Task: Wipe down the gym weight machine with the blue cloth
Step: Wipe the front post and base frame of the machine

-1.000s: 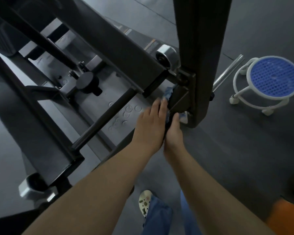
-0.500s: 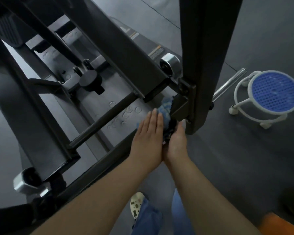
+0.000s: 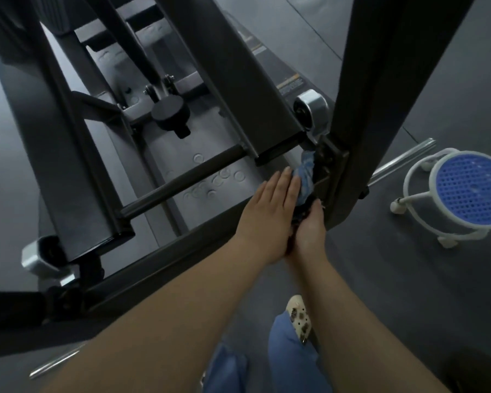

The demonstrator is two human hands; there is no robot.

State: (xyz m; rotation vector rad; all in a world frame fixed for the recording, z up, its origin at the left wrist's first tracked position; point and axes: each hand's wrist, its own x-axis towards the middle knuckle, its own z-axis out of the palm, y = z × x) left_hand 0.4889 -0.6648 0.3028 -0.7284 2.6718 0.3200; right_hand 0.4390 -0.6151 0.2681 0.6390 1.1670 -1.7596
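Head view: flat left hand and clutching right hand press blue cloth against post edge.

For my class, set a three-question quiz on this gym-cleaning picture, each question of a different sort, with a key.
1. True or false: the blue cloth lies on the stool.
2. Which hand lies flat, fingers straight, beside the cloth: A left hand, B right hand?
3. Fill in: the cloth is pressed against the machine's dark ____, at the foot of the upright post.

Key: 1 false; 2 A; 3 bracket.
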